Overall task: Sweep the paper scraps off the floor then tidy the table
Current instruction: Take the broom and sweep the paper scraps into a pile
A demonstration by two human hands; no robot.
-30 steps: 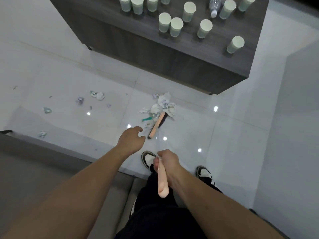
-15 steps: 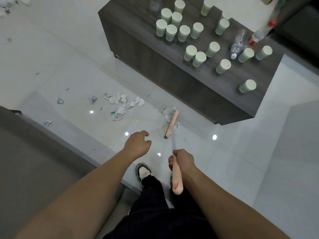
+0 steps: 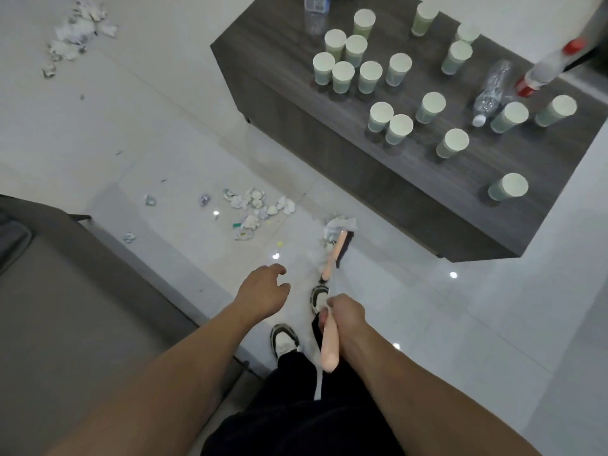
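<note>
Swung further left and up since half a second ago, bringing a second heap of scraps [image 3: 74,31] into sight at the far top left. Broom head [image 3: 339,250] now nearer the desk [image 3: 493,166] corner, with a wad of paper [image 3: 339,225] bunched against its far end.

Right hand [image 3: 345,315] wrapped round the pink broom handle [image 3: 329,343], fingers closed on it. Left hand [image 3: 263,292] free beside it, fingers loosely spread and holding nothing, hovering above the floor [image 3: 460,324].

Main cluster of paper scraps [image 3: 256,205] lying on the tiles left of the broom head, well apart from it, with a few strays trailing toward the sofa edge [image 3: 98,291]. Many paper cups [image 3: 381,116], a toppled clear bottle [image 3: 492,92] and a red-capped bottle [image 3: 546,65] crowding the desk, untouched.

Sweeping step in hand, probably still early: only one wad gathered. Next move likely calls for drawing the broom leftward to push that wad into the main cluster, then collecting the strays and the far heap; desk tidying yet to begin.
</note>
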